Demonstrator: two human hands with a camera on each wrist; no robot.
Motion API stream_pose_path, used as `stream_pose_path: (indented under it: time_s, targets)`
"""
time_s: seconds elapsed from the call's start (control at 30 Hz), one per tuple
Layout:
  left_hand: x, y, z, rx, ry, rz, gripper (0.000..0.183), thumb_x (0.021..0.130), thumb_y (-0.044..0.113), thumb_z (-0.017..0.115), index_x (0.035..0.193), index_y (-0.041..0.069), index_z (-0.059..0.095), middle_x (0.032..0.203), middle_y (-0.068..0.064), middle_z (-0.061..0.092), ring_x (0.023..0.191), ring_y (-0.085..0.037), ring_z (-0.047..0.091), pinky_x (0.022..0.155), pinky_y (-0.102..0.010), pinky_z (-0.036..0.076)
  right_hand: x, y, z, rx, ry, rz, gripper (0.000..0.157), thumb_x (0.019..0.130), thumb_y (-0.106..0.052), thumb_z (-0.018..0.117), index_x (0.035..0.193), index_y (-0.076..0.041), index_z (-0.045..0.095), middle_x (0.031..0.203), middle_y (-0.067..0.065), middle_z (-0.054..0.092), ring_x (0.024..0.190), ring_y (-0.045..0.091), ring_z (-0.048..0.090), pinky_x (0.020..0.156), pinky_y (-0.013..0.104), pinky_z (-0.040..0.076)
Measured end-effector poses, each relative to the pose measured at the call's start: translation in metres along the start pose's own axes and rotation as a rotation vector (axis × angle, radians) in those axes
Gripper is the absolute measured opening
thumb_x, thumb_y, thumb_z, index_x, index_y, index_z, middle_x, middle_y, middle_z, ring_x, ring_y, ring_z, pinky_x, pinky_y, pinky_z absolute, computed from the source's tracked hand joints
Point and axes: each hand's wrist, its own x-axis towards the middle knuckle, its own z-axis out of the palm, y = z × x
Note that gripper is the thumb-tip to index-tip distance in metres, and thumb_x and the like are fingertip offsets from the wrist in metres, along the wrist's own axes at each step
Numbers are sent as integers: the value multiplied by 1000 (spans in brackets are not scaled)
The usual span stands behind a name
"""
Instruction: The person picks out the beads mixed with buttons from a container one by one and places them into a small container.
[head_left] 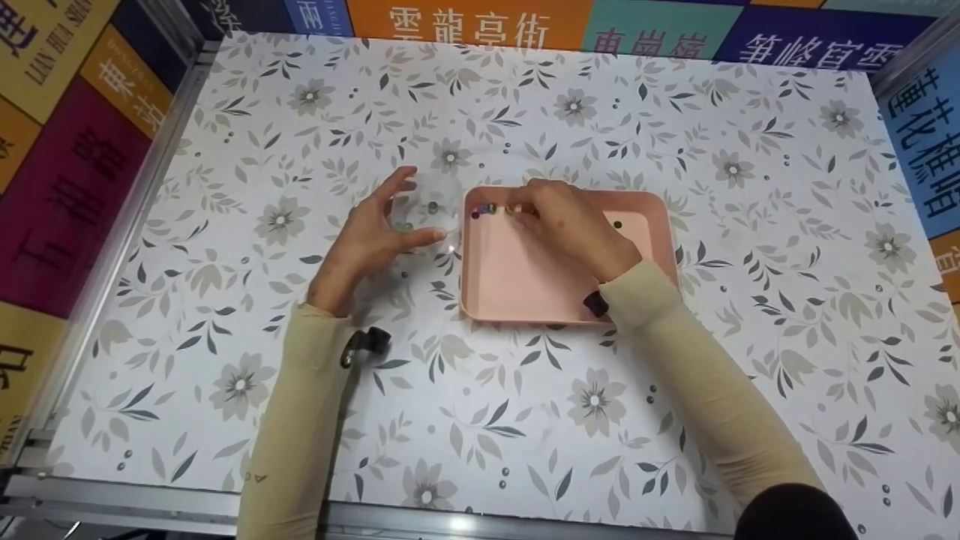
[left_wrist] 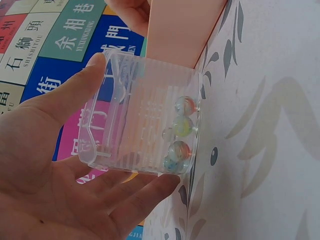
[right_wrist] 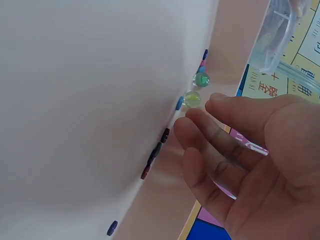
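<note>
My left hand (head_left: 364, 236) holds a clear plastic box (left_wrist: 135, 115), thumb on one side and fingers on the other. Several glass marbles (left_wrist: 183, 125) lie at the bottom of the box. Right of it stands a pink tray (head_left: 525, 281), with my right hand (head_left: 566, 221) reaching into its back left part. In the right wrist view, the thumb and fingertips are right at a yellow-green marble (right_wrist: 192, 99). Just beyond is a green marble (right_wrist: 201, 79). Small flat coloured discs lie along the tray's edge, among them a blue one (right_wrist: 179, 103) and a dark one (right_wrist: 165, 135).
One dark small piece (head_left: 618, 224) lies near the tray's right side. The table (head_left: 480, 420) has a white floral cover, with a metal frame edge (head_left: 450, 517) at the front. Coloured panels (head_left: 472, 26) with lettering stand around the back and sides.
</note>
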Motion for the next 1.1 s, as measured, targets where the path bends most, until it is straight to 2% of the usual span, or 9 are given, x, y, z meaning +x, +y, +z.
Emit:
stream_pose_path:
  time_s: [0.17,0.4,0.53,0.63,0.77,1.1]
  targets:
    - [-1,0,0,0,1,2,103,81,37,91,164,33,31,165,-3,43,160,-33,28,129,-44,32,-1,1,3,1,2,-20,14,104,-12,63,111,-10,75,99,11,66,89,22,56,79,34,48]
    - [-1,0,-1,-9,0,22,103,79,39,92,163,32,32,164,-4,44,159,-32,30,128,-44,33,-3,4,8,27,33,-38,18,103,-10,65,118,-11,75,111,8,71,99,24,61,92,38,52]
    - [-2,1,-1,-4,1,11,103,79,39,92,163,33,32,165,-4,43,159,-33,30,128,-45,33,-4,5,10,-20,40,-36,18,103,-12,65,118,-11,74,106,9,68,94,24,59,88,39,52]
    - [-2,1,-1,4,2,5,103,79,39,92,163,33,32,165,-4,43,159,-33,30,129,-45,32,-4,6,12,-41,50,-56,20,102,-10,66,120,-10,74,110,10,70,97,24,62,91,39,54]
    - [-2,1,-1,8,2,0,104,80,39,92,164,33,31,166,-4,42,159,-34,30,129,-46,32,-3,7,12,-46,61,-87,20,101,-8,68,119,-8,76,114,8,75,104,23,67,96,39,56]
    - [-2,2,-1,11,0,-11,104,79,40,92,164,34,31,166,-3,42,159,-33,30,129,-45,32,-2,7,12,-47,48,-98,17,99,-7,69,113,-8,79,115,7,76,105,21,67,94,38,57]
